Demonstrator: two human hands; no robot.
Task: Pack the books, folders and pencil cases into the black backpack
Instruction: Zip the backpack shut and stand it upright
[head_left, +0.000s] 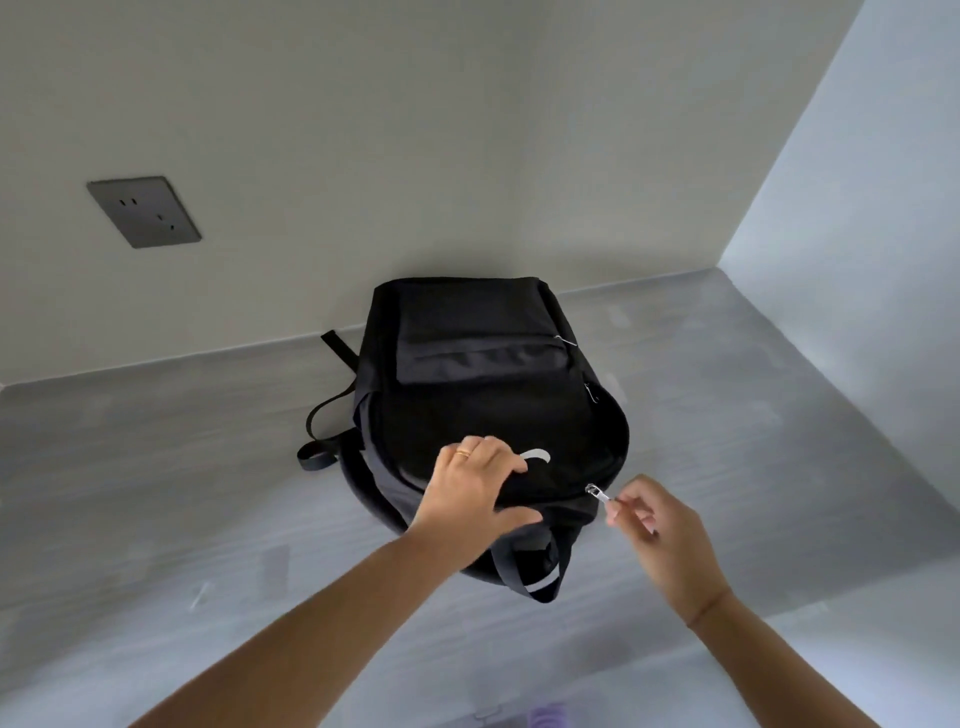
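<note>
Grey countertop (727, 415) runs back to a pale wall carrying a dark socket plate (144, 211) at the left. Near the counter's back edge, roughly at its middle, lies the black backpack (483, 395), front pocket up and straps trailing toward the left. At its near end the left hand (480, 486) clamps the top, fingers curled over the fabric and thumb underneath. Just beside it the right hand (660, 525) pinches a silver zipper pull (597, 492) between thumb and fingertips, the remaining fingers loosely curled.

Backpack (483, 374) contents hidden behind black fabric; purple object (546, 717) cut off at bottom edge.
</note>
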